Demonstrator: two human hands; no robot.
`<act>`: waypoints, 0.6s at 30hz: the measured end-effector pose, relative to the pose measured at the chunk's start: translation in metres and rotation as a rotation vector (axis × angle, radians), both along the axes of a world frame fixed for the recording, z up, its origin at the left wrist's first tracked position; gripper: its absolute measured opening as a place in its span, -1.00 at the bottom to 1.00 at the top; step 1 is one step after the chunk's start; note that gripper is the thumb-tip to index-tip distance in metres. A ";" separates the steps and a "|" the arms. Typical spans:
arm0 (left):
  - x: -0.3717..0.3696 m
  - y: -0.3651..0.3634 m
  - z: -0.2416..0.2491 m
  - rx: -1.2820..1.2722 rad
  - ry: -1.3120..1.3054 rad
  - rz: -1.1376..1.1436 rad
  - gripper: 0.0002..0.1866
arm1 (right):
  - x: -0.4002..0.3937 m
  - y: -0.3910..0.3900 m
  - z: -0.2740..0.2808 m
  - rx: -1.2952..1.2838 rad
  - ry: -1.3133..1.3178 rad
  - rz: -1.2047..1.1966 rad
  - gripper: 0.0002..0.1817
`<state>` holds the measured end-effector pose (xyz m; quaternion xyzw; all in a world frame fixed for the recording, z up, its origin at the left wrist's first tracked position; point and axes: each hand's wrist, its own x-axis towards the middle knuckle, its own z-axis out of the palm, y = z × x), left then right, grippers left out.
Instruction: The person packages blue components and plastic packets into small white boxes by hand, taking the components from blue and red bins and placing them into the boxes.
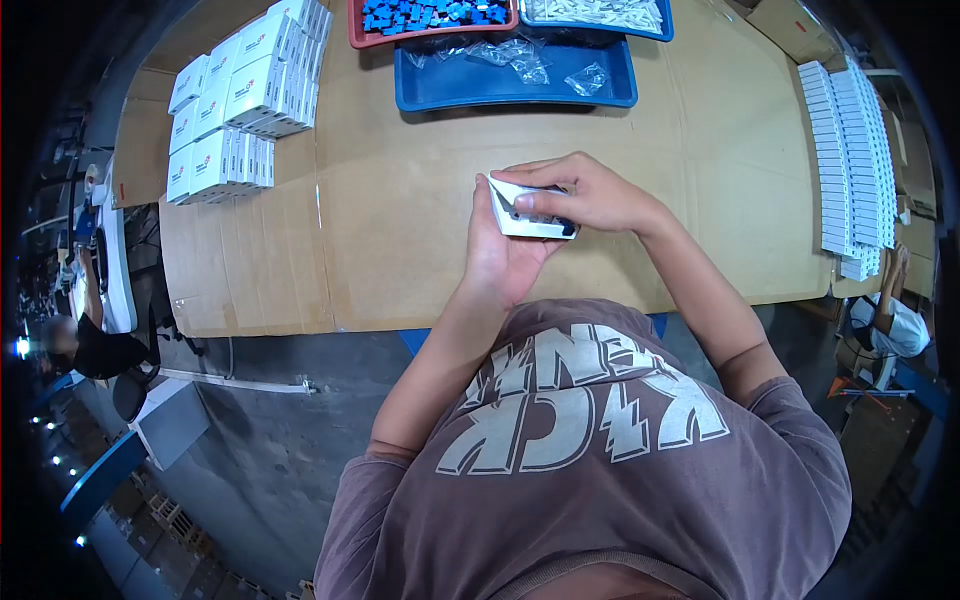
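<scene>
A small white box [507, 222] is held between my two hands above the cardboard-covered table, its flap partly raised. My left hand [493, 250] cups the box from the left and below, fingers wrapped round its side. From the right, my right hand [590, 195] grips the top, with the thumb at the opening and the fingers over the far edge. Something dark shows at the box's right end; I cannot make out what it is.
Stacked white boxes [240, 90] stand at the far left, with long rows of white boxes [848, 160] at the right. Beyond my hands are a blue tray [470, 97] with clear bags, a red tray [365, 38] of blue pieces and a blue bin [655, 35] of white pieces.
</scene>
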<state>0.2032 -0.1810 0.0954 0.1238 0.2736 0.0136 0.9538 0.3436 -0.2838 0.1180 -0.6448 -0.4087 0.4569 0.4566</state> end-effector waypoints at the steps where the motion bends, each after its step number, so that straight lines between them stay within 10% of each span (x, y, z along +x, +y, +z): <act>1: -0.001 -0.001 0.003 0.039 0.012 0.017 -0.26 | -0.004 -0.002 0.002 0.067 -0.013 0.001 -0.46; 12: 0.001 -0.002 0.016 0.253 -0.145 0.020 -0.30 | -0.009 -0.017 0.010 0.251 -0.194 -0.006 -0.10; 18: -0.005 0.003 0.031 0.436 -0.093 0.014 -0.55 | -0.018 -0.015 0.013 0.410 0.171 -0.411 -0.34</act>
